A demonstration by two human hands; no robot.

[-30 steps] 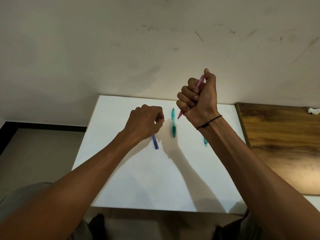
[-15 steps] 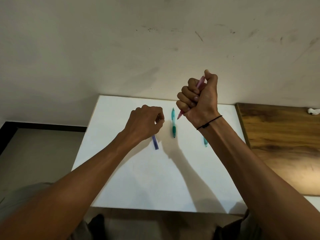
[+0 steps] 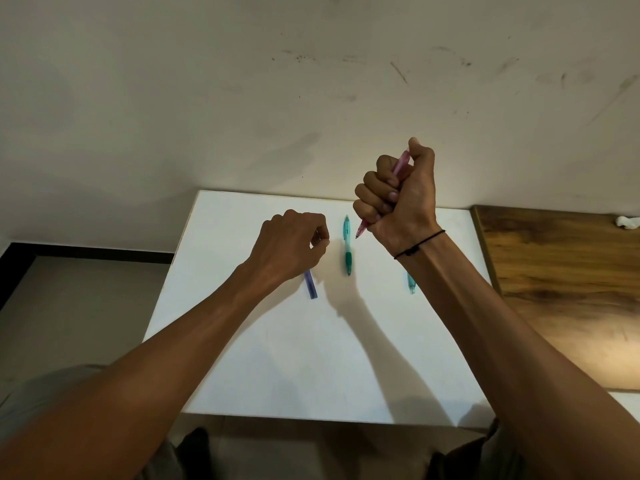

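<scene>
Clenched right hand (image 3: 398, 202): fist round pink pen (image 3: 401, 164), above white table (image 3: 277, 358), tip down. Left hand (image 3: 291, 247): curled over purple pen (image 3: 311, 285) on table, hold hidden. Green pen (image 3: 347, 247) between hands; teal pen (image 3: 411, 284) behind right forearm.

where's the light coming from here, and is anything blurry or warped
Head view: the shadow of the right hand falls left of it on the white table, so the light likely sits to the right; warm glow on the wooden top; the wide lens stretches the lower corners; the pink pen and the purple pen under the left hand look sharp.
</scene>
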